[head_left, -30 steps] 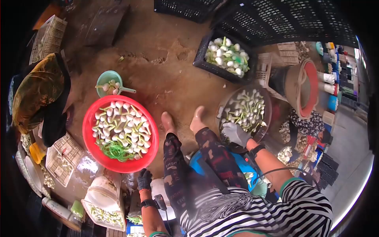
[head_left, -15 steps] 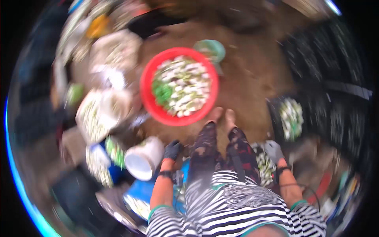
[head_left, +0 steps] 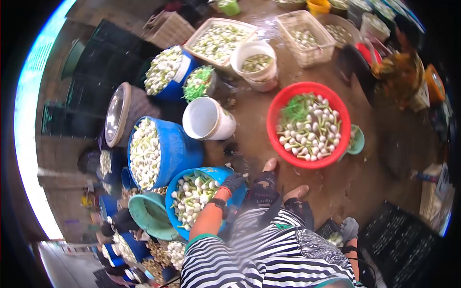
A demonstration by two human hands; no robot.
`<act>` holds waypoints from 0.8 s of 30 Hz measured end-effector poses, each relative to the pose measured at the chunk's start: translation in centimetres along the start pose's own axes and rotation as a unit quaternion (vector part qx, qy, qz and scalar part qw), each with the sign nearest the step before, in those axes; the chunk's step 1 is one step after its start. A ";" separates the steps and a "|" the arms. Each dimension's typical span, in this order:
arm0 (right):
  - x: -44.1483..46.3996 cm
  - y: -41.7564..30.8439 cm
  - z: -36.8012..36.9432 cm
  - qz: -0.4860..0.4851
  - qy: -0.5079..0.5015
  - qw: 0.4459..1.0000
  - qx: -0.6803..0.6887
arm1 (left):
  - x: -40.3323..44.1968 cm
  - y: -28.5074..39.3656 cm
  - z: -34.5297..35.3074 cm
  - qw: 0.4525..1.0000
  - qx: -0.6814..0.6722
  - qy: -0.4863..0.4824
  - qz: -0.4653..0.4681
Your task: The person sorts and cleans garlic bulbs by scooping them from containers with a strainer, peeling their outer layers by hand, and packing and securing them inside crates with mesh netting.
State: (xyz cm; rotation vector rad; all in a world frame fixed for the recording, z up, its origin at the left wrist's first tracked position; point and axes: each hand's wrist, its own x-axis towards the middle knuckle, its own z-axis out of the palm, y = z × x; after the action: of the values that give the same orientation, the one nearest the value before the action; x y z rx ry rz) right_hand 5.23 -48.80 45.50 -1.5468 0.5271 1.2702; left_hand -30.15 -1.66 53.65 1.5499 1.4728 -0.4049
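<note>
My left hand (head_left: 234,183), in a dark grey glove, is beside the rim of a blue tub (head_left: 224,174) full of garlic bulbs (head_left: 194,197) with cut green stems. Its fingers stretch forward, and I make out nothing held in them. My right hand (head_left: 349,229), in a lighter grey glove, hangs at my other side near a black crate (head_left: 328,227); its fingers look loosely bent, and their inner side is hidden. Ahead of my feet stands a red basin (head_left: 272,126) of garlic bulbs, with a bunch of green netting (head_left: 296,108) in it.
An upright white bucket (head_left: 225,126) and a larger blue barrel (head_left: 180,149) of garlic stand left. Baskets, including a cream crate (head_left: 314,50), line the far side. A person (head_left: 394,72) sits at right. Black crates (head_left: 401,240) lie near my right hand.
My view has swung left and sharpened. The red basin now appears further right, and the blue tub by my left hand shows more fully. Both hands remain low at my sides.
</note>
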 end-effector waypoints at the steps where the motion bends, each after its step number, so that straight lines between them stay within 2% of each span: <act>1: -0.2 -1.9 1.6 -0.004 0.020 1.000 -0.018 | 0.1 -1.0 -0.3 1.000 -0.003 0.017 0.012; 2: 0.0 -3.4 2.9 -0.010 0.042 0.999 -0.033 | 1.0 -3.1 -0.2 0.991 0.084 0.050 0.086; 4: 0.5 -5.1 4.6 -0.068 0.025 0.993 -0.090 | 3.3 -7.6 0.2 0.931 0.260 0.115 0.228; 5: 0.8 -5.8 5.5 -0.098 0.017 0.988 -0.117 | 3.5 -8.2 0.0 0.940 0.257 0.104 0.200; 6: 1.0 -6.5 6.7 -0.098 0.039 0.988 -0.113 | 3.9 -8.7 -0.2 0.948 0.254 0.092 0.172; 8: 1.4 -7.6 8.3 -0.081 0.014 0.992 -0.100 | 4.0 -7.7 -1.7 0.965 0.221 0.070 0.120; 11: 2.1 -7.7 10.9 -0.086 -0.044 0.993 -0.070 | 3.6 -4.7 -5.7 0.894 0.398 -0.007 0.207; 12: 2.5 -7.1 11.5 -0.187 -0.056 0.947 -0.255 | 5.3 -4.8 -7.1 0.891 0.406 -0.010 0.202; 14: 4.6 -7.5 13.7 -0.241 -0.087 0.885 -0.388 | 8.7 -5.8 -8.2 0.890 0.412 -0.029 0.192; 16: 5.7 -6.9 16.4 -0.154 -0.123 0.935 -0.296 | 15.6 -13.1 -6.1 0.854 0.439 0.126 0.250; 18: 2.4 -7.3 20.9 -0.136 -0.100 0.904 -0.392 | 14.1 -8.5 -13.0 0.934 0.298 0.035 0.195; 20: 1.3 -8.7 26.9 -0.283 -0.093 0.717 -0.630 | 18.6 -12.5 -14.8 0.919 0.301 0.089 0.239; 21: 2.4 -8.6 28.5 -0.395 -0.120 0.576 -0.705 | 18.8 -13.0 -17.3 0.937 0.245 0.089 0.232; 22: 1.3 -10.1 32.6 -0.290 -0.132 0.702 -0.637 | 18.6 -13.3 -19.7 0.952 0.189 0.093 0.223; 24: 0.8 -12.2 38.4 -0.124 -0.138 0.855 -0.485 | 19.6 -15.9 -22.1 0.971 0.032 0.164 0.172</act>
State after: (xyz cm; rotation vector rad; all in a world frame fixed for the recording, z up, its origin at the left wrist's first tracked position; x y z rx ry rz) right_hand -1.92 -9.88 52.95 -2.0772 -0.6044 1.6102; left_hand -47.88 25.11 43.92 1.9526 1.4033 0.0105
